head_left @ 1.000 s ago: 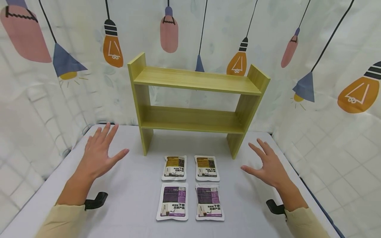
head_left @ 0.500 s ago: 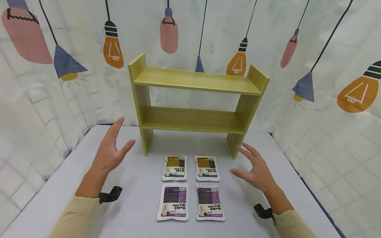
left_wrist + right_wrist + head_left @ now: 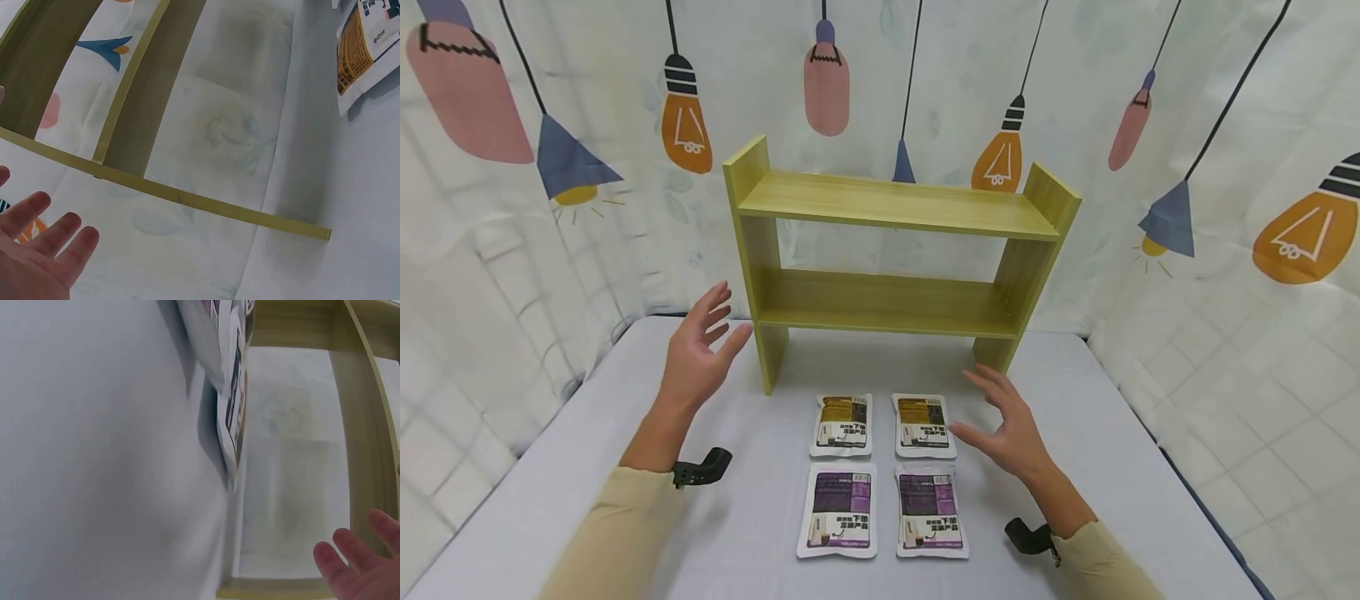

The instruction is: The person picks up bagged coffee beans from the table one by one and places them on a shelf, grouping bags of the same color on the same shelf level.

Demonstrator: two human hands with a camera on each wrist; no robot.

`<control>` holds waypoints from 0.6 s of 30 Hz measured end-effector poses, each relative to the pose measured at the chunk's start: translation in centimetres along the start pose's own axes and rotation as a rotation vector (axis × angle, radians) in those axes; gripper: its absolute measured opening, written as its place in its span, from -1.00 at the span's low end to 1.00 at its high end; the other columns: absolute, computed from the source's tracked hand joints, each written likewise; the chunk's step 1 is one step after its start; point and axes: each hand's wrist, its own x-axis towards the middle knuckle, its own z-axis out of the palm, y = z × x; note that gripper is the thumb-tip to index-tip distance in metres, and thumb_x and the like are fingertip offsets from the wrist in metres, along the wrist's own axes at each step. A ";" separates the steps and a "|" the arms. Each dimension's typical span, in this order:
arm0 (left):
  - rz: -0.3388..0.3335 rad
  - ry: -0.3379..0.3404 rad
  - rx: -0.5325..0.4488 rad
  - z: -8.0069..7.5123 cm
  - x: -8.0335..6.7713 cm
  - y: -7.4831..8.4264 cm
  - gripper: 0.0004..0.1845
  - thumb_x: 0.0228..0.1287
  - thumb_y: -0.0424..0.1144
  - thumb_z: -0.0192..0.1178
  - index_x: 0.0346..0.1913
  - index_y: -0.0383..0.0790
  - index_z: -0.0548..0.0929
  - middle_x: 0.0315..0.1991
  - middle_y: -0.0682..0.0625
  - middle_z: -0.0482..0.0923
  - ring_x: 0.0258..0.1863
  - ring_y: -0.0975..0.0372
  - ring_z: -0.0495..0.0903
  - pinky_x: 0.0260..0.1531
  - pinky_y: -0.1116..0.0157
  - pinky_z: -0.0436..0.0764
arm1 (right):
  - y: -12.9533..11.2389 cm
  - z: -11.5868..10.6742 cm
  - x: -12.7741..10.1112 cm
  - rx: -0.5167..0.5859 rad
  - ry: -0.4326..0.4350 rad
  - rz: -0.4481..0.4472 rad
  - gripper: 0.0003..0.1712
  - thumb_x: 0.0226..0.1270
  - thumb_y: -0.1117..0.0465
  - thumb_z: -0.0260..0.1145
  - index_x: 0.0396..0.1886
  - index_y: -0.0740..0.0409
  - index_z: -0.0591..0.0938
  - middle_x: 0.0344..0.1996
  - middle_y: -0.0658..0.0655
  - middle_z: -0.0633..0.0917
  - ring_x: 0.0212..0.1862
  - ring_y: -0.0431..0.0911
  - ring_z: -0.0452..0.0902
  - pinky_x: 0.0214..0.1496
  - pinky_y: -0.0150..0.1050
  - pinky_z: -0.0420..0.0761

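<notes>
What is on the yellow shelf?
Nothing shows on either board of the yellow shelf. Four packets lie on the table in front of it. No part of the boards is covered.

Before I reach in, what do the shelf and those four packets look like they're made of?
The shelf looks like wood or wood-look board with a matte yellow-green finish; faint grain lines run along its planks. The packets look like soft plastic or foil pouches: white sealed edges, printed labels and a slight sheen, lying flat on the table, which seems covered by a matte pale grey cloth or sheet.
</notes>
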 end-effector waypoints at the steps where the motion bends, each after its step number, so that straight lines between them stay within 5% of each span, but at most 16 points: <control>1: -0.007 0.004 -0.016 0.1 0.2 0.1 -0.22 0.44 -0.03 0.26 0.62 0.14 0.17 0.54 -0.09 0.31 0.44 -0.09 0.43 0.35 0.04 0.51 | -0.1 0.3 0.1 0.022 -0.004 0.005 -0.10 0.09 -0.02 0.60 0.46 -0.07 0.49 0.51 0.21 0.38 0.49 0.20 0.32 0.34 0.25 0.53; 7: -0.053 0.015 -0.101 0.6 1.6 0.3 -0.26 0.46 -0.05 0.24 0.61 0.08 0.20 0.49 -0.13 0.37 0.41 -0.07 0.47 0.30 0.31 0.55 | -0.6 1.6 0.4 0.139 -0.025 0.056 -0.16 0.17 0.05 0.57 0.45 0.06 0.49 0.50 0.27 0.37 0.51 0.21 0.29 0.35 0.19 0.54; 14: -0.076 0.035 -0.120 1.0 3.0 1.0 -0.24 0.42 0.08 0.25 0.59 0.14 0.23 0.47 -0.07 0.38 0.38 -0.03 0.48 0.34 -0.02 0.53 | -0.7 2.7 0.9 0.235 -0.039 0.146 -0.21 0.21 0.06 0.56 0.44 -0.01 0.50 0.50 0.22 0.39 0.45 0.21 0.40 0.34 0.15 0.56; 18: -0.079 0.041 -0.109 1.2 3.6 1.4 -0.24 0.39 0.14 0.26 0.58 0.23 0.25 0.46 -0.01 0.39 0.36 0.06 0.50 0.34 -0.06 0.53 | -0.6 3.2 1.3 0.305 -0.053 0.218 -0.23 0.21 0.09 0.56 0.42 0.02 0.53 0.48 0.21 0.41 0.46 0.24 0.39 0.39 0.17 0.52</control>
